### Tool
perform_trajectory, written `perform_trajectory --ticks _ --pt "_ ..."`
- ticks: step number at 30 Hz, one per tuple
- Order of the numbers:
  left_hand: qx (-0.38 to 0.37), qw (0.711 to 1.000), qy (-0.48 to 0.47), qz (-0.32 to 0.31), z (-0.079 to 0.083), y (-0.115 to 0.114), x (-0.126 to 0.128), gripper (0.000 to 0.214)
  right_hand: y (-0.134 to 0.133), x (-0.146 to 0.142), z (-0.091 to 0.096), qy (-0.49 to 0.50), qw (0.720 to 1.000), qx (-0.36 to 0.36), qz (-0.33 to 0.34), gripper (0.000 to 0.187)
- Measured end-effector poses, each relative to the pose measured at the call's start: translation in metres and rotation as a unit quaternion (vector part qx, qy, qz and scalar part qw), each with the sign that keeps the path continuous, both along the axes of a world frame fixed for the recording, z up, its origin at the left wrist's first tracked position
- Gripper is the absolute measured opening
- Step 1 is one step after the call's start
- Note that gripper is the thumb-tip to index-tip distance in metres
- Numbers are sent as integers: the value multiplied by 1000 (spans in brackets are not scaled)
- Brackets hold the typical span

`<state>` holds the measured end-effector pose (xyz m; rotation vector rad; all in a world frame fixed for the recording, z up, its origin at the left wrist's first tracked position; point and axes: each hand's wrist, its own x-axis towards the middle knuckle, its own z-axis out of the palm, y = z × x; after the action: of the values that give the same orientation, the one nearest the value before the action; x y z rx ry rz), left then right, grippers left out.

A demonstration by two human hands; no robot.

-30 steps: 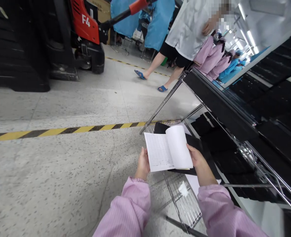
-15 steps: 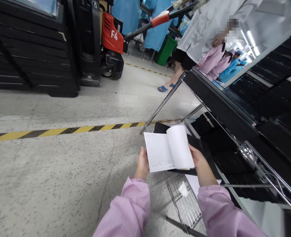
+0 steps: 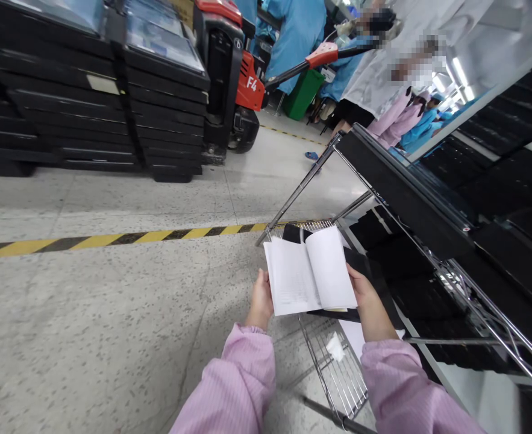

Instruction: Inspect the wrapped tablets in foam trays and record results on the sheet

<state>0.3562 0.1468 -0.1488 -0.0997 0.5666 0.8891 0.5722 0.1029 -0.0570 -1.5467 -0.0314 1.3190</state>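
Note:
An open booklet of white printed pages [image 3: 293, 280] is held between my hands above a wire rack. My left hand [image 3: 261, 300] is closed on its left edge, thumb up along the side. My right hand [image 3: 363, 294] grips the right edge, where a sheaf of pages curls over. A page on the left side is blurred, and faint lines of print show there. Beneath the booklet lies a black flat item [image 3: 295, 234], mostly covered by the pages.
The wire rack [image 3: 344, 386] carries a crumpled white piece [image 3: 335, 348]. Black trays [image 3: 405, 181] fill the shelving at right. Yellow-black tape [image 3: 175, 235] crosses the floor. Stacked black trays [image 3: 85, 120] stand at the back left beside a red-black pallet truck [image 3: 250, 84]. People stand beyond.
A page has come down over the left side of the booklet. My hands stay in place. The pallet truck and tray stack have shifted right in view.

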Motion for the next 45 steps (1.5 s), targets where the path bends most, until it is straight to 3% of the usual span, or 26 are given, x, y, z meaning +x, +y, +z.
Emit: perform_trajectory --ticks 19,24,29,31,34,38,42,45 --pt "25 999 37 -18 -2 -1 0 51 -1 1 7 -6 1000 4 -8 28" --pt "67 987 147 6 -3 0 5 37 -1 0 9 -12 1000 0 -16 30" --pt "145 943 298 13 3 11 13 36 -1 0 11 -38 999 5 -18 32" --pt "180 924 336 6 7 16 16 25 -2 2 12 -56 998 9 -17 31" --pt "242 897 369 16 16 17 25 31 -4 7 14 -95 995 20 -8 25" --pt "328 871 365 14 39 2 50 34 -4 2 17 -173 984 42 22 10" --pt "379 860 342 -4 64 -27 80 45 4 -19 20 -281 954 53 91 9" --pt "384 857 343 -6 71 -41 87 41 13 -35 20 -371 918 37 139 11"
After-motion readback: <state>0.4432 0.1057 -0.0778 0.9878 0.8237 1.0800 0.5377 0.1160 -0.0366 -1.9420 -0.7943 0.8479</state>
